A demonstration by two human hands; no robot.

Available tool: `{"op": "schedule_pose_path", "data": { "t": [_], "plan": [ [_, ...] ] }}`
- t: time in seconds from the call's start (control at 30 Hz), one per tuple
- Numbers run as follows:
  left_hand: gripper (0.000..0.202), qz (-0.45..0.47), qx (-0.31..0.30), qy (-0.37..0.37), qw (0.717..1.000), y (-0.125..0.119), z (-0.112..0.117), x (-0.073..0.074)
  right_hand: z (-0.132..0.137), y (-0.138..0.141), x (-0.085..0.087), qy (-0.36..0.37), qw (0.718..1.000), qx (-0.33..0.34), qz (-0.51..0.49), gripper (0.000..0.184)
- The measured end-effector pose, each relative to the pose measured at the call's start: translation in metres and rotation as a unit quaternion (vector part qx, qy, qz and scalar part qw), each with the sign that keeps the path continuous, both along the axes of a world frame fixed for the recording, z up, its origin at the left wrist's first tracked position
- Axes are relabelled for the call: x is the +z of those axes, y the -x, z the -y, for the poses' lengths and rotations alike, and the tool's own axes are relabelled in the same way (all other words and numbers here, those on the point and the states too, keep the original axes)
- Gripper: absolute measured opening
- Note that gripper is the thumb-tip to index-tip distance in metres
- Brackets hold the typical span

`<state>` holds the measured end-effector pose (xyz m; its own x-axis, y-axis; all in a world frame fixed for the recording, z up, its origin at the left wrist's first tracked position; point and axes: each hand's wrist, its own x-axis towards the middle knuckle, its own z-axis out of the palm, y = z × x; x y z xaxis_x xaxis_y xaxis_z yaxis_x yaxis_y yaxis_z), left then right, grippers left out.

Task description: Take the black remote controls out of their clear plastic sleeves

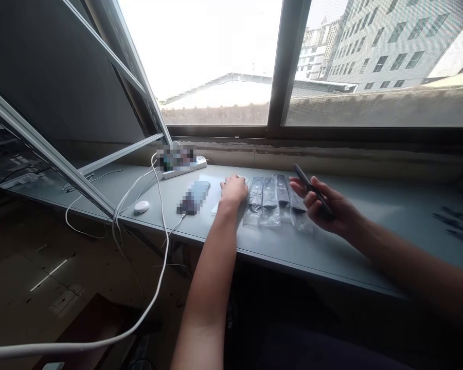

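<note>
My right hand is raised over the table and wrapped round a slim black remote control, which is tilted with its far end up. On the table between my hands, several dark remote controls lie side by side in clear plastic bags. My left hand reaches to the tabletop just left of that row, its fingers bent downward. A bit of clear plastic shows beside it. Whatever lies under those fingertips is hidden.
A phone, partly blurred, lies plugged into a cable left of my left hand. Further left are a round white case and a power strip. A white cable hangs over the table edge. Dark items lie far right.
</note>
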<state>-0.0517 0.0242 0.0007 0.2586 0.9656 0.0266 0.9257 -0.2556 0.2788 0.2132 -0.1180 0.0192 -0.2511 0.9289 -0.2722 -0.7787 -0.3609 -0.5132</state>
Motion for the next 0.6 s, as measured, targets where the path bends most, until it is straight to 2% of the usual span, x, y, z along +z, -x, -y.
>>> {"op": "schedule_pose_path", "data": {
  "t": [0.2,0.47,0.6],
  "plan": [
    [0.054,-0.003,-0.007,0.048,0.999,-0.002,-0.001,-0.004,0.004,0.005,0.002,-0.049,0.998,0.030,0.003,0.034],
    [0.066,-0.029,0.088,0.059,0.994,-0.005,-0.006,-0.013,0.005,0.013,0.008,-0.008,1.000,0.016,0.001,0.043],
    [0.067,-0.005,0.088,0.044,0.995,-0.004,-0.006,-0.014,0.002,0.011,0.005,0.011,1.000,0.007,-0.022,0.040]
  ]
}}
